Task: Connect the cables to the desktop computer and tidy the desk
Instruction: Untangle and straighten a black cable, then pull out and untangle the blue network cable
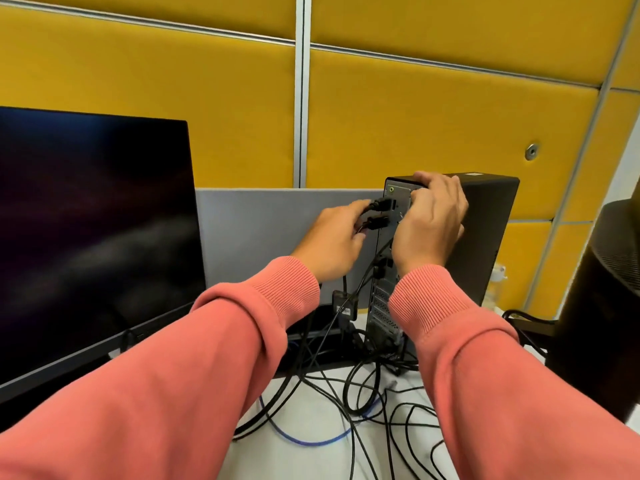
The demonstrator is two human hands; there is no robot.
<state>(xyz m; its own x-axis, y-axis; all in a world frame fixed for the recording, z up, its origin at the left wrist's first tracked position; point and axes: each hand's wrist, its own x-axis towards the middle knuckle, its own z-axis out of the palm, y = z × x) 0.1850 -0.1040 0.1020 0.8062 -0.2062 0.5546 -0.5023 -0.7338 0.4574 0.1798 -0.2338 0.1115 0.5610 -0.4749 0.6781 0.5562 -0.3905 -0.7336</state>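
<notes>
A slim black desktop computer stands upright on the white desk, its rear port panel turned toward me. My left hand pinches a black cable plug at the upper ports; a second black plug sits just above it. My right hand grips the tower's top rear corner and covers part of the panel. More black cables hang from the lower ports. A tangle of black cables and one blue cable lies on the desk below.
A dark monitor fills the left side. A grey divider stands behind the tower, with yellow wall panels beyond. A black rounded object sits at the right edge. A small black adapter dangles on a cable.
</notes>
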